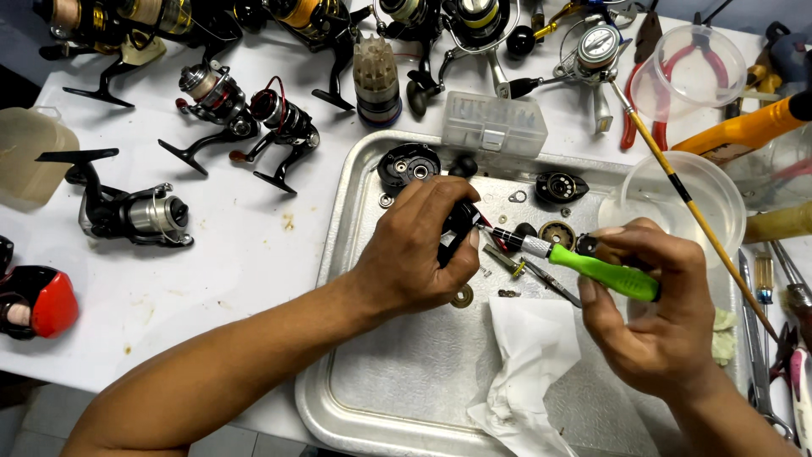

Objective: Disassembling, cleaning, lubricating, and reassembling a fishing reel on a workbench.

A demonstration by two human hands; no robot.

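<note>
Over the middle of the dented aluminium tray [397,372], the left hand [414,254] clamped a small black reel part [461,222] in its fingertips. The right hand [651,313] gripped a green-handled screwdriver [584,264], its long axis pointing left and slightly up into the part. The tray's near half lay open beside a crumpled white tissue [529,372].

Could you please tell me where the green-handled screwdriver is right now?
In the head view, the green-handled screwdriver is in the right hand, over the metal tray, its tip against the small black part in the left hand, above the white cloth.
</note>
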